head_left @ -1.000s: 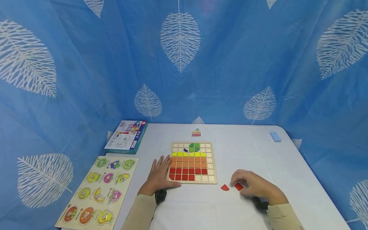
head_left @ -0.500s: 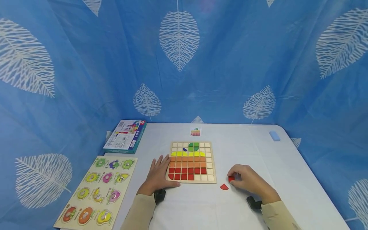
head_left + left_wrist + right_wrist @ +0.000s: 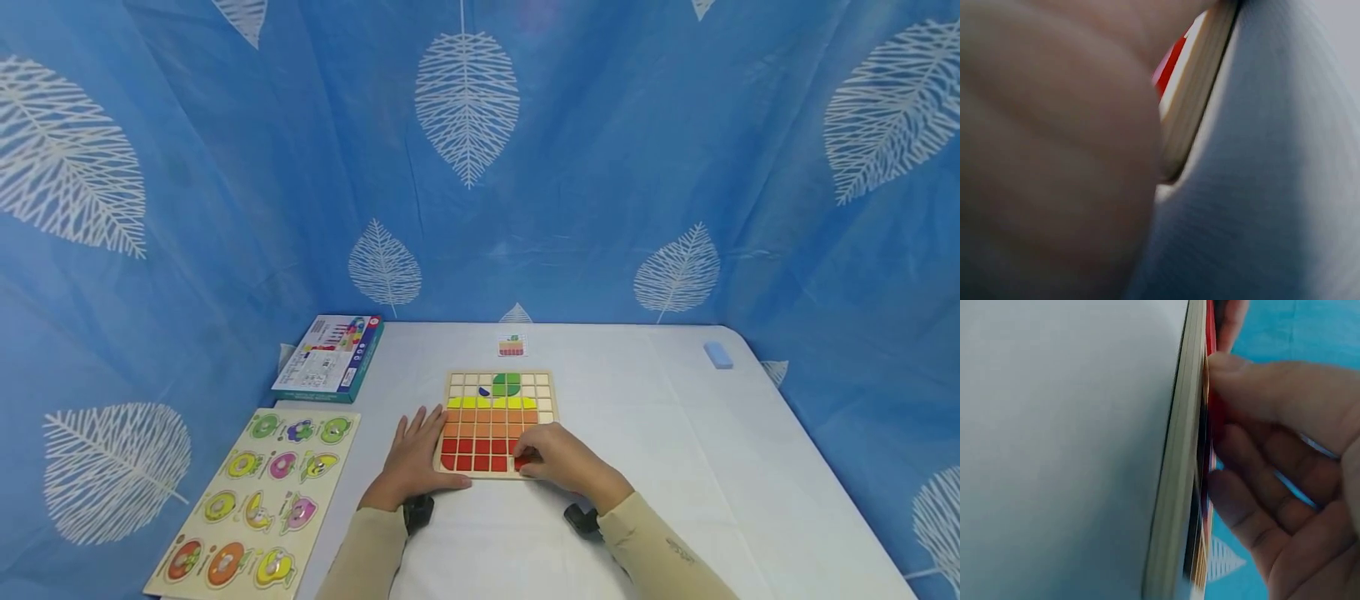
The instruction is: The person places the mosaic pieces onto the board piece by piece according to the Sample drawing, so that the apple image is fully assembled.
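Note:
A square wooden grid board bears red, orange, yellow and green tiles and a small dark blue piece. My left hand lies at its left side, fingers straight along the edge and thumb near the front corner. In the left wrist view the hand covers most of the board's edge. My right hand is over the front right of the board and pinches a red square tile at the front row. The right wrist view has the tile by the thumb, low against the board, partly hidden.
A small picture card lies behind the board. To the left are a fruit puzzle board and a flat box. A light blue block sits far right. Blue leaf-patterned cloth surrounds the white table.
My right hand has lifted the red square tile from the table and carried it left to the board. The red quarter-round piece is now out of sight near the right wrist. My left hand stays put.

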`<state>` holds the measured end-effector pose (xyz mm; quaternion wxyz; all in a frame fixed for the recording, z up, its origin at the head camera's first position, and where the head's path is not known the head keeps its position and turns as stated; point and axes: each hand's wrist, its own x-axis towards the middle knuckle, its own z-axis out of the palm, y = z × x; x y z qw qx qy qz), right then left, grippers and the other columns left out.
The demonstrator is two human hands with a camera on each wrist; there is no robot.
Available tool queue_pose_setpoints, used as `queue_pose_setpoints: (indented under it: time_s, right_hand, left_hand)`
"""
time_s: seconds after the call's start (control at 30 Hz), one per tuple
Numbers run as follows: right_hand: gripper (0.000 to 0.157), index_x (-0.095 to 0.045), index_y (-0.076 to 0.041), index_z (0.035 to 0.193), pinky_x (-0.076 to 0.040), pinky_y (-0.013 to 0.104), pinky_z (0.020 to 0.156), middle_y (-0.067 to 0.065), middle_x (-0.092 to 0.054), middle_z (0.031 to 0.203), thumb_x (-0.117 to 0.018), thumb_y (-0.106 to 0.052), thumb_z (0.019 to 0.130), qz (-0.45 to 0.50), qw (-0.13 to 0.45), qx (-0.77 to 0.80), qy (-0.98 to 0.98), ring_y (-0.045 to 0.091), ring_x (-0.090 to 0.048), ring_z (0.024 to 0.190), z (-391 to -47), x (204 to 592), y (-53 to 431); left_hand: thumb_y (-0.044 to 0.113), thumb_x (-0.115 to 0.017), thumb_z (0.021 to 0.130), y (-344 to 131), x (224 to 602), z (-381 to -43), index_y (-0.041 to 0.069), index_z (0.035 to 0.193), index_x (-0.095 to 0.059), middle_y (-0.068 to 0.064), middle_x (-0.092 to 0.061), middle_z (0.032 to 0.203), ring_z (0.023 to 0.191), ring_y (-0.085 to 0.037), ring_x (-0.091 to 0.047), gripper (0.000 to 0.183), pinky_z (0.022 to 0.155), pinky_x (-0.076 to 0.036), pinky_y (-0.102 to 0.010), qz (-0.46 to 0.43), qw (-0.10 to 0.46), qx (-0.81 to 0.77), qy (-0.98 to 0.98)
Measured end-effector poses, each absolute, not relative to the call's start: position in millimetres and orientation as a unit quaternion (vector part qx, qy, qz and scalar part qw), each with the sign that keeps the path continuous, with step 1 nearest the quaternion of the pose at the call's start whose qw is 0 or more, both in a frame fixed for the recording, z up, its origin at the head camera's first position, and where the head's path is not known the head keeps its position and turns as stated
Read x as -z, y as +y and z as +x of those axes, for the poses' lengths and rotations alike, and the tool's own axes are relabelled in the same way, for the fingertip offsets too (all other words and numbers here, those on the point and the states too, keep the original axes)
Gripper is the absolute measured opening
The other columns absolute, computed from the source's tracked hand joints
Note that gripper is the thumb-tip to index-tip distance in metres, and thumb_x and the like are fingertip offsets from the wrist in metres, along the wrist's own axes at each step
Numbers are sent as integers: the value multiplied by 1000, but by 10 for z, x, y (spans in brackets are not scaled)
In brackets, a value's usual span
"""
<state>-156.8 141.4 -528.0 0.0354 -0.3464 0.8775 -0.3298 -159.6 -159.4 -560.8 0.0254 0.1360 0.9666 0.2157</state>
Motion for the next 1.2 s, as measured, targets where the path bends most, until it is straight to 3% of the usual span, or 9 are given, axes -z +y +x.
queue_pose_setpoints:
  time_s: [0.5, 0.7, 0.93, 1.03, 1.2]
  right_hand:
    - [14, -81, -14, 85, -58, 26, 70, -13, -72, 82, -93, -7, 81, -297, 17, 310, 903, 2, -64, 76, -1518, 5282, 1211]
    - [16, -82, -11, 98, -58, 29, 76, -10, -74, 92, -91, -10, 84, -297, 40, 336, 893, 4, -63, 83, -1507, 5253, 1316]
    - [16, -78, -10, 103, -59, 37, 83, -3, -72, 100, -81, 0, 91, -312, 57, 340, 885, 13, -65, 92, -1448, 5108, 1784]
    - [16, -76, -12, 100, -57, 35, 77, -5, -67, 95, -86, -9, 89, -276, 85, 334, 897, 13, -61, 85, -1373, 5082, 1971]
    - [33, -70, -15, 91, -48, 29, 64, -7, -56, 81, -95, -34, 81, -236, 97, 296, 920, 11, -50, 74, -1228, 5126, 2116]
  left_hand:
    - [78, -84, 60, -1599, 5632, -1580, 14, 164, -38, -10, -33, 169, 158, -37, -16, 130, 125, -4, -59, 139, 20, -214, 967]
    - [78, -84, 60, -1592, 5636, -1578, 15, 165, -38, -9, -33, 169, 158, -36, -15, 130, 125, -3, -59, 138, 21, -212, 967]
    - [78, -83, 60, -1572, 5631, -1585, 15, 165, -36, -8, -32, 169, 158, -36, -14, 132, 125, -2, -58, 140, 20, -218, 966]
    - [77, -84, 60, -1575, 5623, -1594, 15, 166, -36, -8, -32, 170, 158, -35, -14, 132, 125, -2, -58, 137, 22, -216, 966]
    - [77, -84, 60, -1593, 5634, -1613, 15, 165, -36, -9, -32, 169, 158, -36, -14, 131, 125, -2, -59, 137, 21, -213, 967]
